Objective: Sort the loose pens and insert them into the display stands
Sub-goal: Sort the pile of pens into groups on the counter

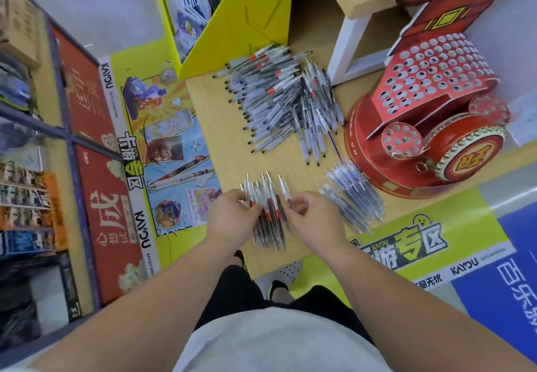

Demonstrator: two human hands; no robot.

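Fingertips are mostly tucked under, but the left hand [232,217] curls its fingers round a bunch of clear, red-banded pens [270,220] at the tabletop's [220,127] near edge. The right hand [313,220] pinches one. The stand's [430,110] top is cut off.

Three heaps of pens [279,101], too many to count singly, and one red display stand [430,127].

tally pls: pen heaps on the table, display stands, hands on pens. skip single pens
Heaps of clear plastic pens: 3 (large far heap, blue-ink heap at right, red-and-black bunch under the hands)
Red cardboard drum-shaped display stand with holes: 1
Hands on pens: 2 (left hand, right hand)
Total: 6
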